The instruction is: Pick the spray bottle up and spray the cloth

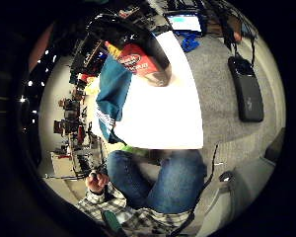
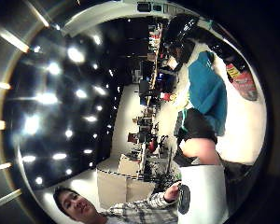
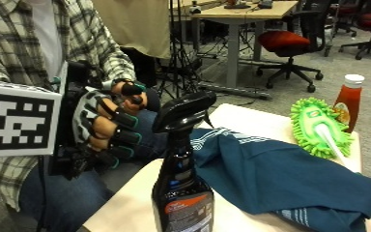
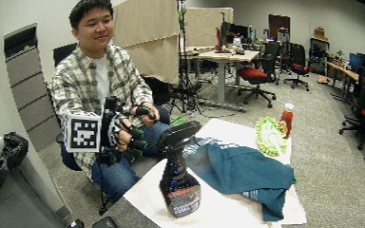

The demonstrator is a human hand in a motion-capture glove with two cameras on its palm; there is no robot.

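1. A seated person in a plaid shirt faces a white table (image 3: 249, 121). Their black-gloved right hand (image 3: 105, 128) hangs in the air just off the table's near edge, level with the top of the bottle, with fingers loosely curled and nothing in them.
2. A dark plastic spray bottle with a black trigger head and a red and grey label (image 3: 180, 186) stands upright near the table's front corner, just beside the gloved hand but not touched by it. Its nozzle points away from the hand, over the table.
3. A teal cloth with white stripes at its hem (image 3: 282, 176) lies rumpled across the middle of the table, starting right next to the bottle.
4. Beyond the cloth lie a bright green fluffy duster head (image 3: 317, 126) and an upright red sauce bottle with a white cap (image 3: 349, 101).
5. The step in hand looks like the reach for the bottle. It would go best with the fingers opened wider, wrapped round the narrow neck under the trigger head, forefinger free for the trigger.
6. The bottle is tall and narrow, so a sideways knock may tip it; lift it straight up, then aim the nozzle down at the cloth.
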